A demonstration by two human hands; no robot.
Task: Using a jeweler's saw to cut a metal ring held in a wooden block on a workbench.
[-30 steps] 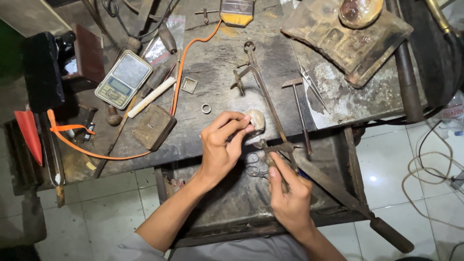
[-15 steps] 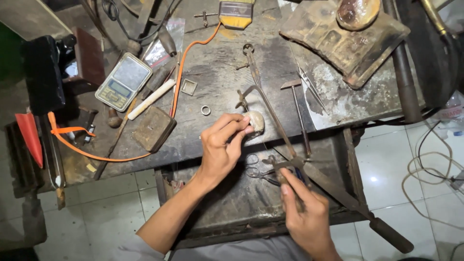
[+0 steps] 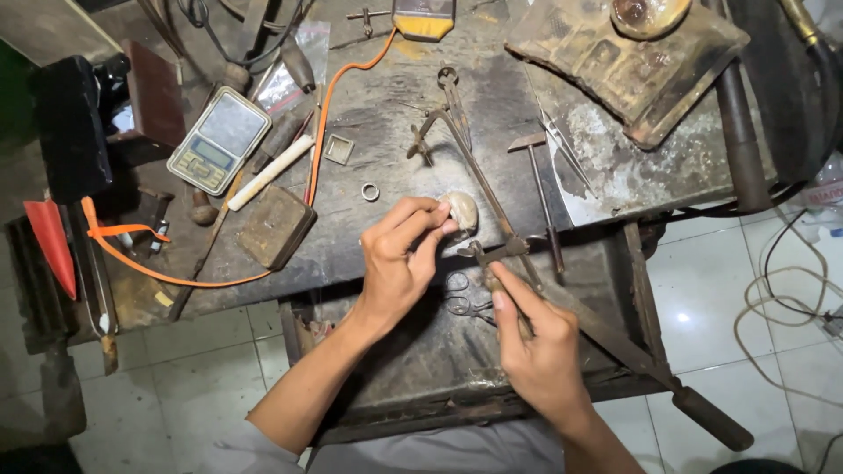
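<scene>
Pliers [image 3: 493, 256], small and dark, sit in the right hand [image 3: 540, 351], fingers closed around the handles. Long axis runs from lower right to upper left; jaws point up-left toward a pale rounded lump [image 3: 460, 211]. Jaw tips lie just beside the lump; contact cannot be told. Left hand [image 3: 397, 259] pinches the lump between thumb and fingertips at the front edge of the workbench [image 3: 386, 114].

Both hands hover over a lower, dark metal tray [image 3: 430, 351] under the bench edge; a pair of small scissors [image 3: 461, 294] lies in it between the hands.

Bench top: worn, stained, dark. On it, a small metal ring [image 3: 370, 191] left of the lump, a small hammer [image 3: 537, 189] to the right, a pocket scale [image 3: 219, 140] at upper left, a white rod [image 3: 270, 172] beside it, an orange cable [image 3: 325, 114] looping across, a charred block [image 3: 628, 66] at upper right.

Floor: pale tiles [image 3: 720, 298], with a thin cord [image 3: 790, 290] trailing at right.
</scene>
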